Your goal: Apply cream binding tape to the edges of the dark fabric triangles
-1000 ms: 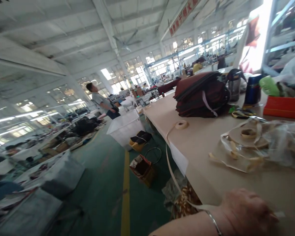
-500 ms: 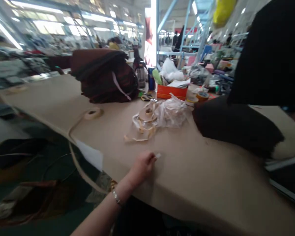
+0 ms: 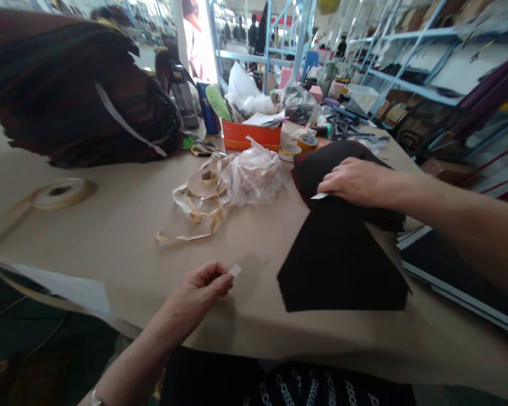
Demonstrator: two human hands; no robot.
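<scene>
My left hand (image 3: 207, 285) is over the front of the table, thumb and fingers pinched on a small white piece of tape or label (image 3: 236, 270). My right hand (image 3: 355, 183) grips the upper end of a black fabric piece (image 3: 342, 265), which spreads toward the front with a straight lower edge. Another small white piece (image 3: 319, 196) shows at my right fingertips; whether it is held or attached to the fabric, I cannot tell. Behind the right hand lies a stack of dark fabric pieces (image 3: 317, 163), partly hidden by hand and fabric.
A tape roll with loose strips (image 3: 207, 183) lies beside a crumpled plastic bag (image 3: 254, 175). Another roll (image 3: 61, 193) is at left, its strip hanging over the table edge. A large dark fabric pile (image 3: 76, 96), scissors (image 3: 205, 149) and an orange box (image 3: 252, 136) stand behind.
The view has turned right. The black fabric, held up high at the right before, has come down over the table, and my right hand is now visible on it. My left hand still pinches the white piece.
</scene>
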